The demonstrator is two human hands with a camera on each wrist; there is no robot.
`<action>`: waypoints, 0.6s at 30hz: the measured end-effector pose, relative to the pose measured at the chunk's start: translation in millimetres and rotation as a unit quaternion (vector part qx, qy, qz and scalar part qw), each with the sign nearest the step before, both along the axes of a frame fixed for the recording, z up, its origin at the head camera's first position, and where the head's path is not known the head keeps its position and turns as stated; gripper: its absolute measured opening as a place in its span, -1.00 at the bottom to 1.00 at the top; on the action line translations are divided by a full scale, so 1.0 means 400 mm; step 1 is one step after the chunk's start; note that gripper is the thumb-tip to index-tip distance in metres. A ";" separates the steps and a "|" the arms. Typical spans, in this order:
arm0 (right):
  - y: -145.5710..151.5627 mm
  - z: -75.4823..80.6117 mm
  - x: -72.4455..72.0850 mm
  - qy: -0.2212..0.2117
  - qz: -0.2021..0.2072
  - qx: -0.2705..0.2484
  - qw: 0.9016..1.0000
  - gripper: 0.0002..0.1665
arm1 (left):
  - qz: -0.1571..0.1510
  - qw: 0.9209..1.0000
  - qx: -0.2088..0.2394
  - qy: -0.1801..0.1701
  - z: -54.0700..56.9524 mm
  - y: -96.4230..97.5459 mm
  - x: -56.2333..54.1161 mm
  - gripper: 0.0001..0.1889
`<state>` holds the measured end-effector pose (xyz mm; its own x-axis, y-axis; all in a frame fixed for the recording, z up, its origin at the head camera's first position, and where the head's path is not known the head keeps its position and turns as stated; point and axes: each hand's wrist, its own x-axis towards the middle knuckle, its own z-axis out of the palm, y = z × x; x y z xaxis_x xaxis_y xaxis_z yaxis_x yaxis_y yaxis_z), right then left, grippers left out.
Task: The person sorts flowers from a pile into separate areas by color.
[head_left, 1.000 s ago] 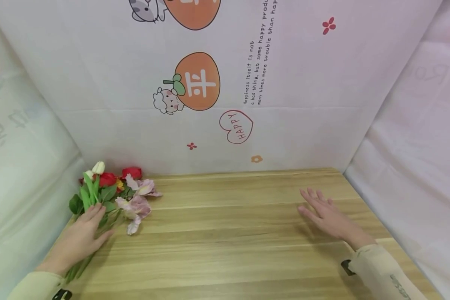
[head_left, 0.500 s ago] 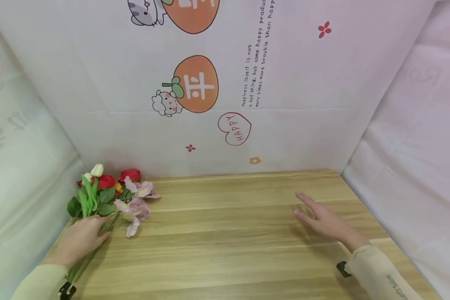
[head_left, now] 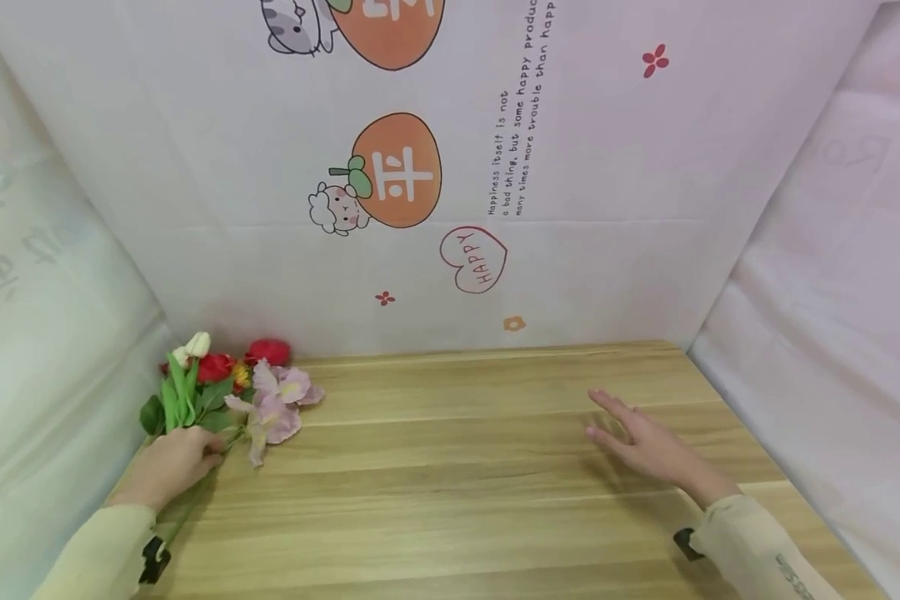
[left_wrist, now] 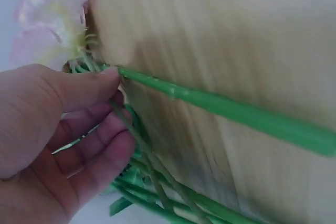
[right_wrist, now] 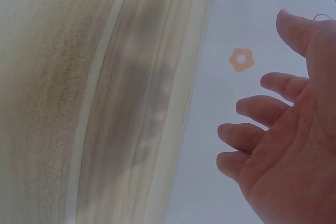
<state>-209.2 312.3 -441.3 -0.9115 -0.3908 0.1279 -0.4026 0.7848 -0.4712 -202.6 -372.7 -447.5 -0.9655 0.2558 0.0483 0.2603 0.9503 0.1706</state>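
Observation:
At the far left of the table, a bunch of artificial flowers (head_left: 213,368) lies with red blooms, white tulips, green leaves and pale pink blooms (head_left: 276,412). My left hand (head_left: 171,467) is over the stems. In the left wrist view, the thumb and a finger pinch a thick green flower stem (left_wrist: 226,106), while thinner stems (left_wrist: 152,158) pass beneath the fingers. A pink bloom (left_wrist: 52,27) shows just beyond the thumb; which bloom the pinched stem belongs to is hidden. Held off to the right, my right hand (head_left: 652,446) has spread fingers and touches nothing.
The wooden table (head_left: 435,492) ends against a white printed cloth backdrop (head_left: 585,250). White cloth walls stand on the left (head_left: 52,350) and on the right (head_left: 825,333). A dark strap piece (head_left: 153,558) shows at the left cuff.
My left hand has gone from lying flat over the stems to pinching one, and the pink blooms have shifted slightly closer together. The right hand has moved only a little.

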 end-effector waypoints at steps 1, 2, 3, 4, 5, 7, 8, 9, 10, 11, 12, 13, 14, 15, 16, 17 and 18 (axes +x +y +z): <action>-0.002 -0.001 0.001 -0.001 0.000 0.000 1.000 -0.18 | 0.004 1.000 0.006 -0.007 0.000 -0.001 -0.005 -0.88; -0.003 -0.001 0.001 0.001 0.003 0.001 1.000 -0.19 | 0.008 1.000 0.011 -0.013 0.000 -0.002 -0.010 -0.88; -0.005 -0.001 0.001 0.003 0.005 0.002 1.000 -0.19 | 0.010 1.000 0.015 -0.017 0.001 -0.003 -0.014 -0.89; -0.006 -0.001 0.000 0.004 0.007 0.002 1.000 -0.20 | 0.010 1.000 0.017 -0.020 0.004 -0.003 -0.018 -0.90; -0.007 -0.001 0.000 0.004 0.008 0.003 1.000 -0.20 | 0.008 1.000 0.018 -0.020 0.006 -0.002 -0.020 -0.92; -0.011 -0.001 -0.001 0.004 0.009 0.005 1.000 -0.19 | 0.006 1.000 0.018 -0.020 0.006 -0.001 -0.021 -0.95; -0.012 -0.002 -0.003 0.002 0.010 0.004 1.000 -0.19 | 0.004 1.000 0.018 -0.017 0.007 0.000 -0.021 -0.95; -0.013 -0.003 -0.004 -0.001 0.009 0.004 1.000 -0.19 | 0.002 1.000 0.018 -0.014 0.006 0.001 -0.021 -0.95; -0.014 -0.005 -0.005 -0.004 0.008 0.004 1.000 -0.18 | 0.002 1.000 0.018 -0.008 0.004 0.003 -0.021 -0.94; -0.014 -0.006 -0.006 -0.006 0.007 0.004 1.000 -0.18 | 0.001 1.000 0.017 -0.004 0.002 0.004 -0.021 -0.93; -0.015 -0.007 -0.008 -0.007 0.007 0.005 1.000 -0.17 | 0.000 1.000 0.016 -0.001 0.001 0.005 -0.022 -0.90; -0.016 -0.008 -0.009 -0.010 0.007 0.004 1.000 -0.17 | 0.000 1.000 0.015 0.001 0.000 0.007 -0.023 -0.88; -0.016 -0.010 -0.011 -0.012 0.007 0.001 1.000 -0.17 | -0.001 1.000 0.014 0.002 0.001 0.009 -0.024 -0.86; -0.017 -0.010 -0.013 -0.013 0.008 -0.001 1.000 -0.17 | 0.000 1.000 0.011 0.001 0.000 0.010 -0.026 -0.84; -0.019 -0.011 -0.015 -0.014 0.011 -0.005 1.000 -0.17 | 0.002 1.000 0.009 -0.001 0.002 0.012 -0.028 -0.83; -0.020 -0.011 -0.017 -0.014 0.013 -0.009 1.000 -0.18 | 0.004 1.000 0.007 -0.005 0.003 0.013 -0.029 -0.83; -0.022 -0.011 -0.019 -0.015 0.012 -0.013 1.000 -0.19 | 0.007 1.000 0.005 -0.007 0.005 0.015 -0.031 -0.83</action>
